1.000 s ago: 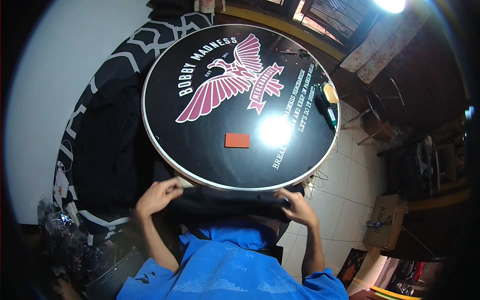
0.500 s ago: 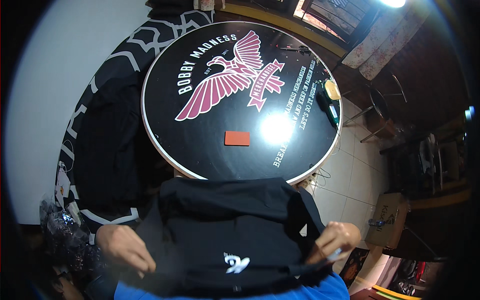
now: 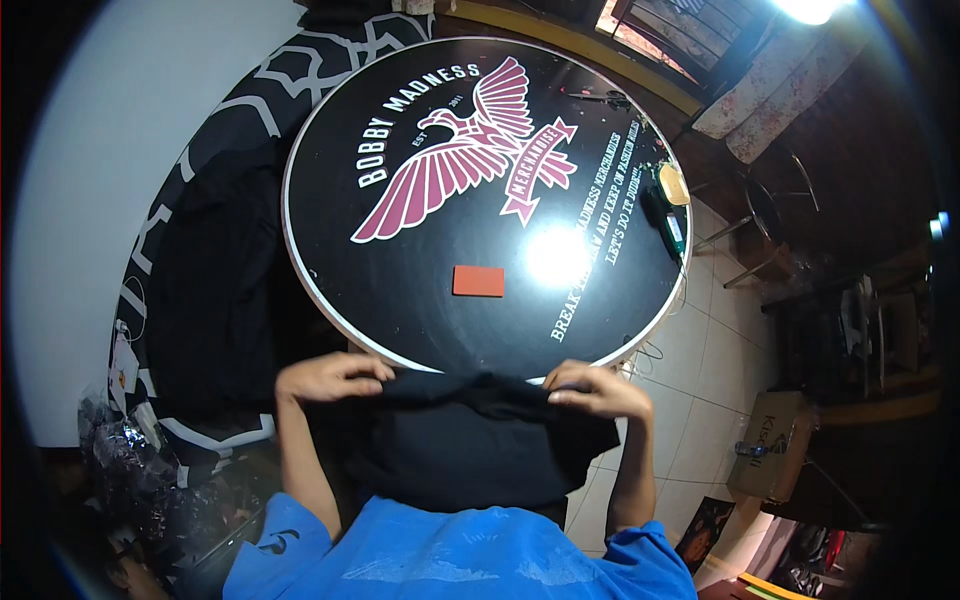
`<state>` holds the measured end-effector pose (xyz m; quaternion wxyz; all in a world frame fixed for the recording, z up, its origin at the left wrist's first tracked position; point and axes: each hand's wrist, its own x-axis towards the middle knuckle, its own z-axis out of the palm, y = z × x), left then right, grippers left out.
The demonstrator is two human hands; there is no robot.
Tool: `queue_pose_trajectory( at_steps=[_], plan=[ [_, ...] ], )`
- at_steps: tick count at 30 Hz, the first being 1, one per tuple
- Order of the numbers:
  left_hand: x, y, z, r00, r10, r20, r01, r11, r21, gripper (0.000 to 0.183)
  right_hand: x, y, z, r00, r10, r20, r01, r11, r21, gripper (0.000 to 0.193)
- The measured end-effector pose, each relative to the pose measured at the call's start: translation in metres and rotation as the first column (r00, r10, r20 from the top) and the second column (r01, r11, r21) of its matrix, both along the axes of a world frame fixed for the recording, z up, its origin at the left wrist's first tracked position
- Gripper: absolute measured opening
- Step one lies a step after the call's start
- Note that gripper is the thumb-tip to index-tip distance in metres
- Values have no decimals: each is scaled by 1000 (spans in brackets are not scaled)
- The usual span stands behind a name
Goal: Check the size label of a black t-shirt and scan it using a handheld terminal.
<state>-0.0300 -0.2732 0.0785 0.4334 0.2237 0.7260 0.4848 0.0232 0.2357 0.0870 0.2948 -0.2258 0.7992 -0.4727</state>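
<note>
White wall (image 3: 90, 150), pale tiled floor (image 3: 700, 370), bright ceiling light (image 3: 805, 8), cardboard box (image 3: 768, 445)

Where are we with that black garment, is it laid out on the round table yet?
Not yet. Done: the black fabric garment is gripped along its top edge by the left hand and right hand. In hand: it hangs at the near rim of the round black table. Left: spreading it on the tabletop, where a small red rectangular block lies.

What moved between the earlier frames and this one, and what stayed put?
Both hands, left hand and right hand, have lifted the black shirt from low near the body back up to the near edge of the round table, keeping hold of its top edge. The red card and the items at the table's far right edge stayed put.
</note>
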Motion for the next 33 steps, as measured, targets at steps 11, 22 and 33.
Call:
queue_pose_trajectory(
  at_steps=[11,22,33],
  plan=[
    [50,6,-14,967,-17,255,22,1000,-19,35,59,-4,-32,831,262,491,-242,964,-106,46],
    [-20,25,36,792,543,-278,-538,837,102,18,-10,7,14,767,-641,30,633,747,-205,29],
    [-112,62,-48,581,505,-638,-612,788,66,24,-103,2,-67,638,-712,-293,725,684,-80,58]
  ],
)
